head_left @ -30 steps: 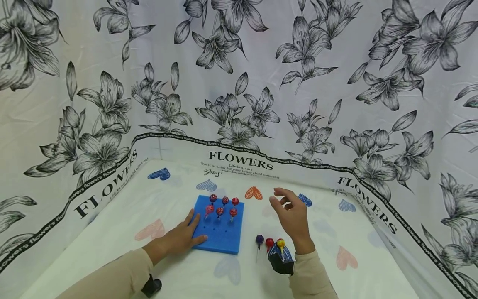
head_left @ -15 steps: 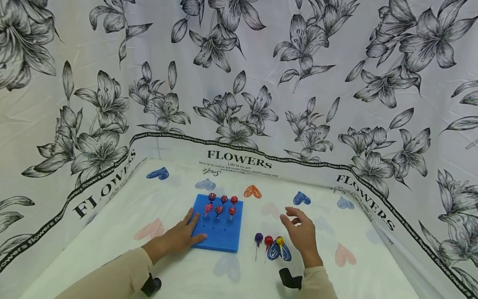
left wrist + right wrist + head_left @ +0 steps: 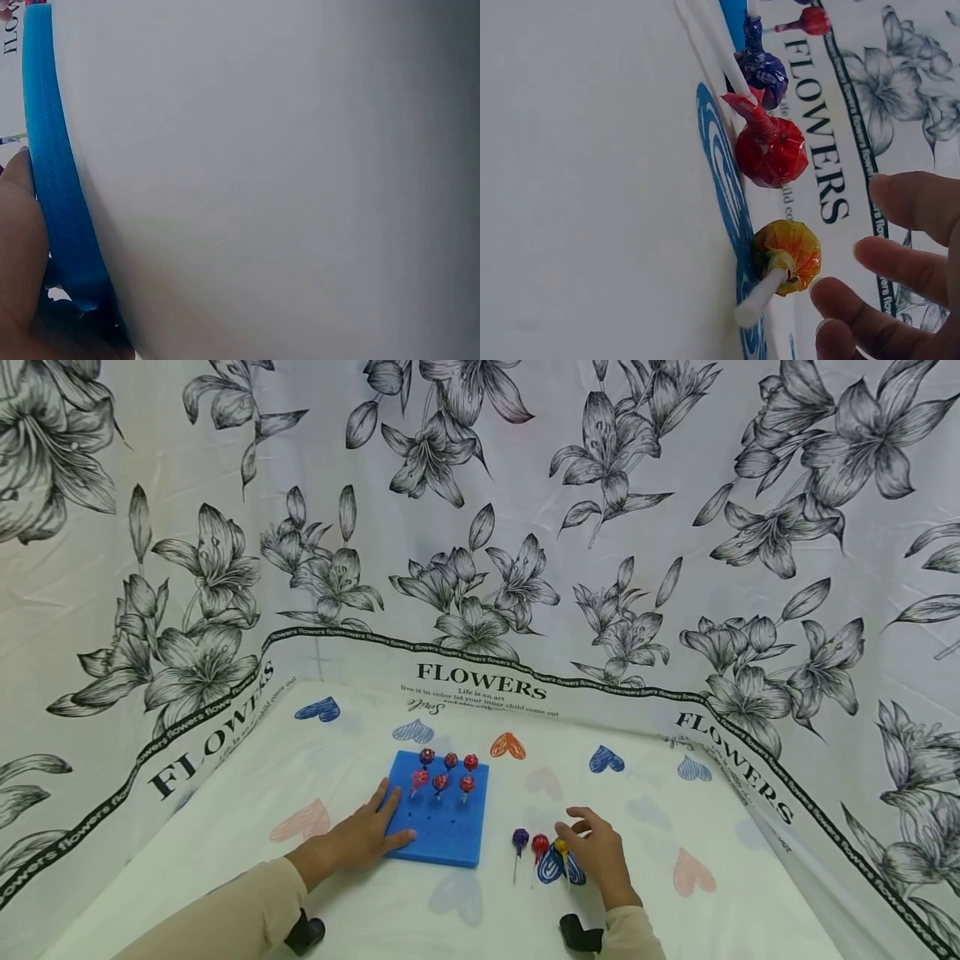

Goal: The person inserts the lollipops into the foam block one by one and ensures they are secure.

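My left hand rests with spread fingers on the left edge of a blue foam board. Standing in the board's two far rows are several lollipops with red and pink wrappers; a row of small holes shows in front of them. Right of the board lie a purple lollipop, a red lollipop and a yellow lollipop, sticks pointing toward me. Right beside the yellow one is my right hand, its fingers loosely bent. In the right wrist view its fingertips look close to the yellow wrapper, with nothing gripped.
A white cloth with printed hearts covers the table. Behind it hangs a flower-printed curtain. Black wrist-camera mounts stick out under the left sleeve and beside the right sleeve.
My right hand has come back from above the table's far side, down toward me, to the yellow lollipop. The left hand and the board have stayed in place.
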The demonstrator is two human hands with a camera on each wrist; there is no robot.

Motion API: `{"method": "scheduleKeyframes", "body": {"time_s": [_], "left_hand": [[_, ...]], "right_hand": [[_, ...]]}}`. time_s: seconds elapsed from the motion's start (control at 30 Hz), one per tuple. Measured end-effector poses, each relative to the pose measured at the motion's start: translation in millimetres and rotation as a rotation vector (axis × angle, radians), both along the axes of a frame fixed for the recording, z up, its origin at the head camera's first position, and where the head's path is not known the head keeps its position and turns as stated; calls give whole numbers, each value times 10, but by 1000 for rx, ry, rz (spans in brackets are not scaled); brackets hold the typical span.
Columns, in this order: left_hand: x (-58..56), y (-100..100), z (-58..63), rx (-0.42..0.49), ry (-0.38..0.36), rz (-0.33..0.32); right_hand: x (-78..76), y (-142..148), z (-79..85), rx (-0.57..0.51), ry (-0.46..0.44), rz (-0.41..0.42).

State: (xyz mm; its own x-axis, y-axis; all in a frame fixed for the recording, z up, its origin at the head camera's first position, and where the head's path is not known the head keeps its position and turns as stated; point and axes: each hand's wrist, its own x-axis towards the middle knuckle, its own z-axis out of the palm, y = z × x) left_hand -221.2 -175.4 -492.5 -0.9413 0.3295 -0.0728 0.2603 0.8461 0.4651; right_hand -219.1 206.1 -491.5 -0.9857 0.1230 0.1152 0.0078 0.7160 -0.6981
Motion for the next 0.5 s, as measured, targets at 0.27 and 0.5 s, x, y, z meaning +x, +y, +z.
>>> {"method": "scheduleKeyframes", "body": {"time_s": [0.27,0.5], "left_hand": [[-1,10,-3,8,-10,8],[-1,8,-25,5,-13,14]], "right_hand": [[-7,14,-66,63,-87,1],[14,-5,-74,112,-94,20]]}}
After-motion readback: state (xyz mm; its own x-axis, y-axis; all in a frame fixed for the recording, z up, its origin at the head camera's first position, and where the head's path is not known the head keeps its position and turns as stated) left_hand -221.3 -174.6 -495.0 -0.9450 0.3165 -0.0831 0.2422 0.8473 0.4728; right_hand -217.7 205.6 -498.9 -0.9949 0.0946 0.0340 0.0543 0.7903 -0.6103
